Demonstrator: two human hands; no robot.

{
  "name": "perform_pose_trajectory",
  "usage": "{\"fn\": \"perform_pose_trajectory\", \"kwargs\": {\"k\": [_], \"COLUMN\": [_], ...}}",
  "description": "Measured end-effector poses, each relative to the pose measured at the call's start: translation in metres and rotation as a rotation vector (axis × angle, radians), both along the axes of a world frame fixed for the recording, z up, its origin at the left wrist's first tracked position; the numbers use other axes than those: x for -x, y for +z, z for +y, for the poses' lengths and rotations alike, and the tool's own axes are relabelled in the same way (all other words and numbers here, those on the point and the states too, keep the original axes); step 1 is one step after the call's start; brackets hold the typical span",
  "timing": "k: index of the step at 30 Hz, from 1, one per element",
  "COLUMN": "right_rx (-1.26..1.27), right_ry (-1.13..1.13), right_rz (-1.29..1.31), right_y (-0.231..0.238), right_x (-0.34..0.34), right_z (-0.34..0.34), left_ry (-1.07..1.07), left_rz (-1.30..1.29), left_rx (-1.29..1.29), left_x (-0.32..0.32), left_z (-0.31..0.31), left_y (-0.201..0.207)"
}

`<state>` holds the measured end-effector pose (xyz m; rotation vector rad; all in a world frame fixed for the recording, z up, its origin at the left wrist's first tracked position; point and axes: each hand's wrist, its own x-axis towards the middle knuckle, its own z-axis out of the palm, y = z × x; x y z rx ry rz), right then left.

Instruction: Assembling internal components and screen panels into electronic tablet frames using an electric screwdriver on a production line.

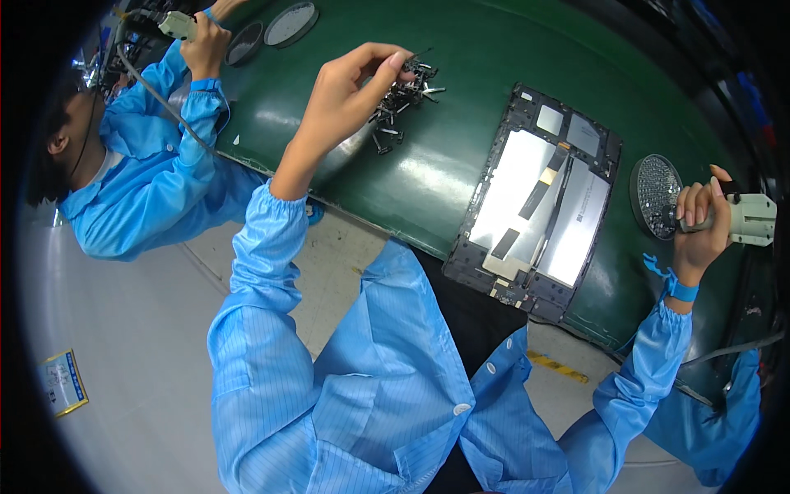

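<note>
Over a pile of small black and silver parts (395,107), my left hand (350,90) is closed in a pinch. A thin dark piece pokes out by its fingertips; what exactly they hold is too small to make out. My right hand (699,222) grips a pale electric screwdriver (750,220), whose front end points at a round dish of small screws (642,202). Between my hands lies an opened tablet (514,177) with its inside up, showing silver battery panels, dark strips and a black frame.
The green table (387,193) has its front edge close to my body. On the left, a co-worker in a blue smock (140,198) holds another screwdriver (177,26) near two round dishes (292,25). A cable (732,349) runs at the lower right beside another blue garment (708,428).
</note>
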<state>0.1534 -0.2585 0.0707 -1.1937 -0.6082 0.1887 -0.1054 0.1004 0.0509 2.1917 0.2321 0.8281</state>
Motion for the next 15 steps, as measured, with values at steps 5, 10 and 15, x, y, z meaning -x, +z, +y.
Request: {"fn": "perform_pose_trajectory", "kwargs": {"k": [5,10,15], "right_rx": [-0.020,-0.047,-0.060], "right_ry": [0.012,-0.005,-0.038], "right_rz": [0.034,0.037,0.015], "right_y": [-0.006,0.006,0.003], "right_x": [-0.003,0.001,0.007], "right_z": [0.002,0.001,0.003], "left_ry": [-0.170,-0.253,-0.343], "left_rz": [0.083,0.135,0.362], "left_rx": [0.029,0.034,0.291], "left_x": [-0.053,-0.106,-0.102], "left_z": [-0.027,-0.049,-0.038], "left_y": [0.010,0.006,-0.016]}}
